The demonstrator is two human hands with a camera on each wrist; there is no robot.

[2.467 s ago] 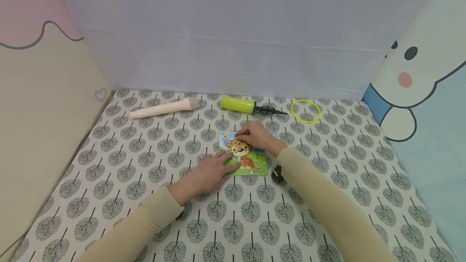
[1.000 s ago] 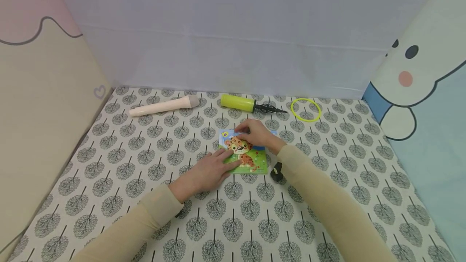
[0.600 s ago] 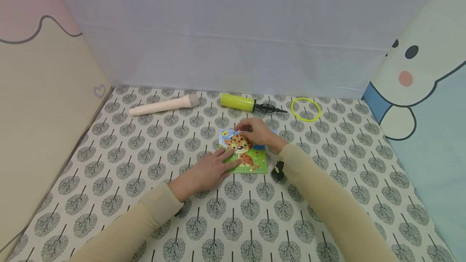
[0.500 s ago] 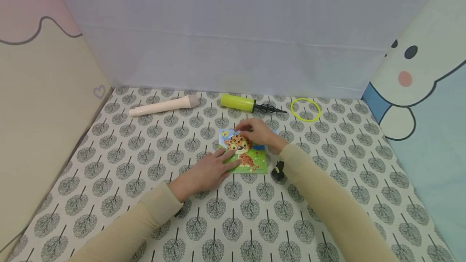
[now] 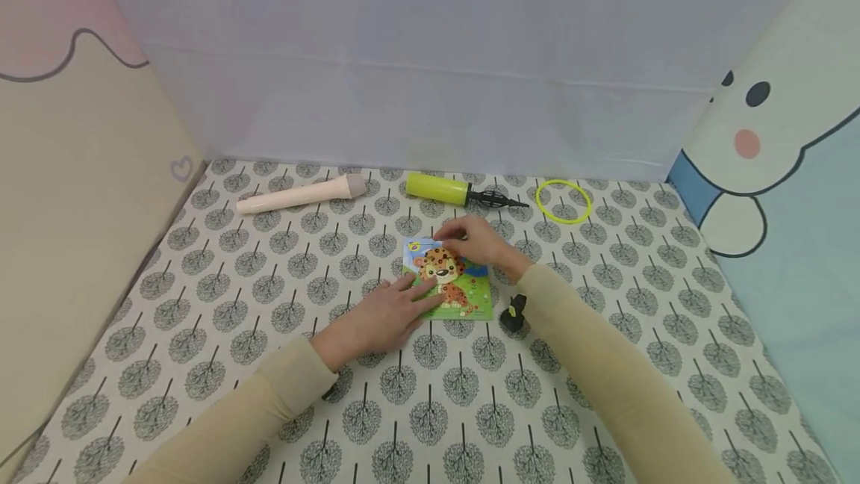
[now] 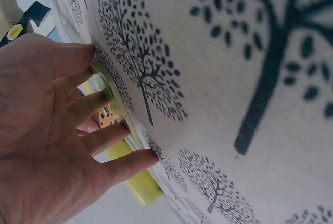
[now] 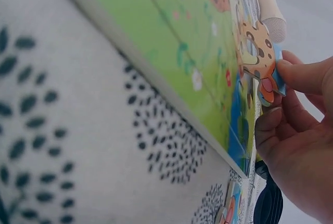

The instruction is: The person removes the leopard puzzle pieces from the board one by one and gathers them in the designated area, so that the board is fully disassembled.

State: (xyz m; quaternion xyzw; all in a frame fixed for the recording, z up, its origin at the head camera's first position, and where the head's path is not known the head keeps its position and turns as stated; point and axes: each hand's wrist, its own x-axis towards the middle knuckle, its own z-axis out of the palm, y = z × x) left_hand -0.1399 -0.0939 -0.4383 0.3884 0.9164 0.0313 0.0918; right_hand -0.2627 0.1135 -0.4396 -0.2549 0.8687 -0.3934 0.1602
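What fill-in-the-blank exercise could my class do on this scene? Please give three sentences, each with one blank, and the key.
1. The person's ____ hand pinches a leopard puzzle piece.
2. Of the microphone, balloon pump and yellow ring, the middle one is the ____.
3. The cloth is patterned with rows of dark ____.

Missing words: right; balloon pump; trees.

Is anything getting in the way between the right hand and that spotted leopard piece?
No, nothing visible is in the way: the right hand is pinching the spotted piece itself. The left hand touches the picture board nearer the person, so it isn't between them.
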